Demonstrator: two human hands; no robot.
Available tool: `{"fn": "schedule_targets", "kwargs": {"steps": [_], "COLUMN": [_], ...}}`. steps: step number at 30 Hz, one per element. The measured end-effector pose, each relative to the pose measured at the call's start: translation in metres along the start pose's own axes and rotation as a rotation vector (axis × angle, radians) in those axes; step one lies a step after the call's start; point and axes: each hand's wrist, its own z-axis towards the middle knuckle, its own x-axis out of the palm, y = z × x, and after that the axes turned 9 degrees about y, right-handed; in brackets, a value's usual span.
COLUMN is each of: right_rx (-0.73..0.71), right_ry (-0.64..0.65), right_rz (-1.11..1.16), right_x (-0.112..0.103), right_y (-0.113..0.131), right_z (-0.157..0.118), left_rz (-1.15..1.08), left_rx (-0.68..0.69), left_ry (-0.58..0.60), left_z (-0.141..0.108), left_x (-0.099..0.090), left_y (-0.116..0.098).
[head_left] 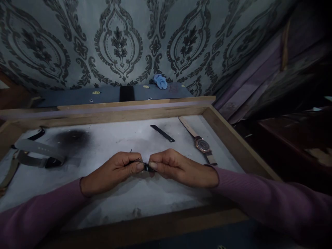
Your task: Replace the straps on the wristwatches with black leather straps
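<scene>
A small dark shiny object (147,167) is pinched between both hands over the middle of a white-bottomed wooden tray (124,204). My left hand (116,171) grips its left end with thumb and curled fingers; a thin dark piece sticks up behind those fingers. On the other side my right hand (176,166) closes on the right end, thumb on top. What the object is cannot be made out, since the fingers cover much of it. Behind the hands lies a flat black strip (163,133). A watch with a beige strap (203,144) rests to the right.
Grey straps (38,148) and an olive strap (10,173) lie at the tray's left. Raised wooden edges surround the work surface. Beyond the back edge, a blue crumpled cloth (160,81) and a black rectangular item (127,93) sit on a dark ledge by the patterned wall.
</scene>
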Motion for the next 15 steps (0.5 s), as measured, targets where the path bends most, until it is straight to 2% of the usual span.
{"fn": "schedule_targets", "kwargs": {"steps": [4, 10, 15], "right_rx": [0.004, 0.020, 0.041], "right_ry": [0.012, 0.044, 0.059], "right_rz": [0.023, 0.210, 0.159], "right_x": [0.0000, 0.0015, 0.0005], "right_y": [0.0003, -0.0032, -0.0012], "right_z": [0.0002, 0.0023, 0.0009], "left_rz": [0.024, 0.063, 0.098], "left_rx": [-0.012, 0.006, 0.018], "left_ry": [0.020, 0.017, 0.029], "left_z": [-0.0005, -0.0012, -0.0016], "left_x": [-0.0004, -0.0005, -0.0010], "left_y": [-0.0015, -0.0003, 0.0007]}}
